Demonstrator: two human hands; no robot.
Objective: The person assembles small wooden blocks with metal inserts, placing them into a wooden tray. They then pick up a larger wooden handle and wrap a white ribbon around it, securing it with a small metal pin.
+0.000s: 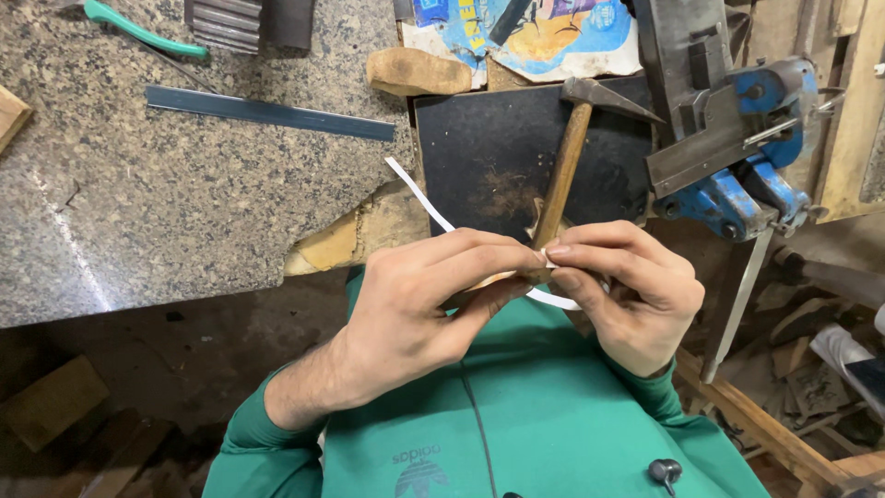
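White strip (433, 207) pinched between both hands' fingertips (544, 251).

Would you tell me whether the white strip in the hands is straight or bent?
Bent: the white strip curves from the bench into the pinching fingertips, then loops below them.

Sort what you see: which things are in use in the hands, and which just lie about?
In use: left hand; right hand; thin white strip pinched between both.

Lying about: hammer, black plate, blue vise, metal ruler, green-handled tool, wood block.
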